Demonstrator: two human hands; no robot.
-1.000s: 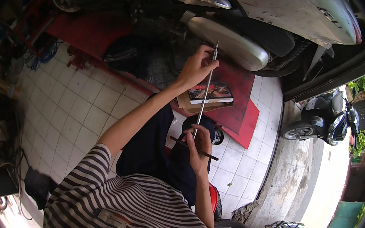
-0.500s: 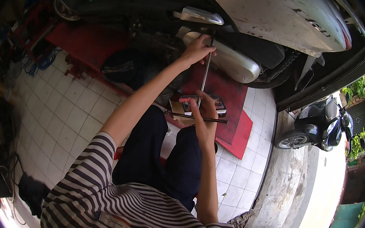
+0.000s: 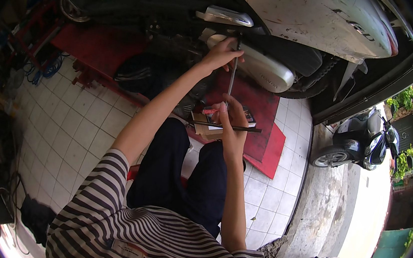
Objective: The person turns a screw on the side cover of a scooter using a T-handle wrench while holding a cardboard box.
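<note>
The long rod's (image 3: 232,76) top end hides behind the left hand (image 3: 220,55).

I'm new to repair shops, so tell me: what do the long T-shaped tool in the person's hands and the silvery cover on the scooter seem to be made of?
The long thin T-handled rod looks like bare steel: grey, with a dull sheen. The rounded silver cover on the scooter seems polished or chromed metal, since it reflects light brightly, though silver-painted plastic is possible.

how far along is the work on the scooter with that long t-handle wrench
Done: the scooter sits raised on the red ramp. In hand: the left hand steadies the T-handle wrench near the silver muffler; the right hand grips its crossbar. Left: the fastener itself is hidden.
</note>
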